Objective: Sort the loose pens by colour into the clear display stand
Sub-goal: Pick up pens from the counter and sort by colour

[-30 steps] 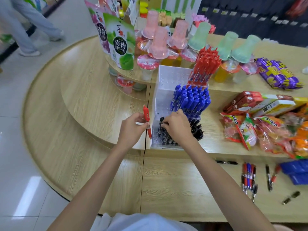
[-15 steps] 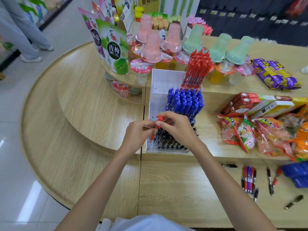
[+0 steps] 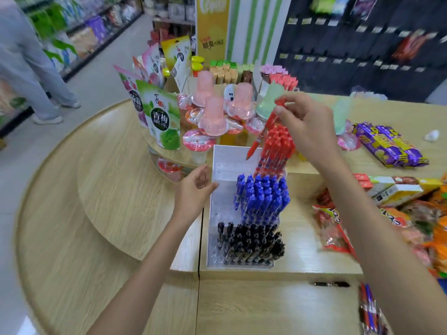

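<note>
**One red pen (image 3: 262, 134) hanging aslant over the stand's rear tier**

The right hand (image 3: 303, 128) is pinching the red pen by its top end, thumb and fingers curled round it. The pen is tilting with its tip pointing down and left, just above the clear display stand (image 3: 226, 158) and beside the bunch of red pens (image 3: 277, 151) standing in the rear tier. Blue pens (image 3: 262, 199) are filling the middle tier and black pens (image 3: 249, 246) are crowding the front one. The left hand (image 3: 193, 191) is hovering by the stand's left wall, fingers relaxed and holding nothing; whether it is touching the wall cannot be told. The two hands are well apart. On the lower wooden table (image 3: 254, 308) a loose black pen (image 3: 330, 284) is lying near the stand, and a blurred cluster of loose pens (image 3: 370, 310) is lying further right. Snack packets (image 3: 338, 228) are lying heaped to the right, and pink jelly cups (image 3: 212, 117) are standing behind the stand.
</note>
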